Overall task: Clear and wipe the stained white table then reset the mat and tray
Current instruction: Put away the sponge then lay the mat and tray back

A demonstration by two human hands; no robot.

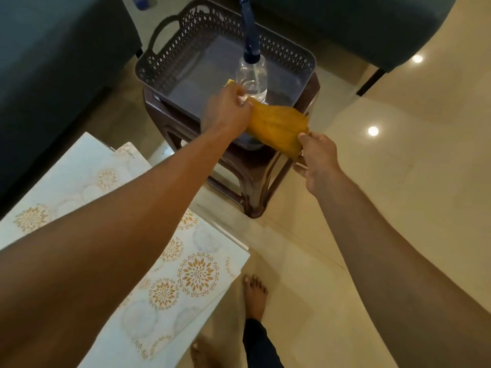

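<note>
A yellow cloth [279, 128] is stretched between my two hands above the near edge of a grey lattice tray [287, 53]. My left hand [225, 110] grips the cloth's far end beside a clear spray bottle [252, 75] with a dark blue nozzle that stands in the tray. My right hand [316, 158] pinches the cloth's near corner. The tray sits on a brown plastic stool [252, 168]. A white mat with gold flower patterns [191, 272] lies on the white table [240, 257] at lower left, partly hidden by my left arm.
Dark teal sofas stand at the left [53, 75] and the top right [372, 22]. The floor [398, 208] is glossy beige tile. My bare feet [255, 296] stand beside the table's corner.
</note>
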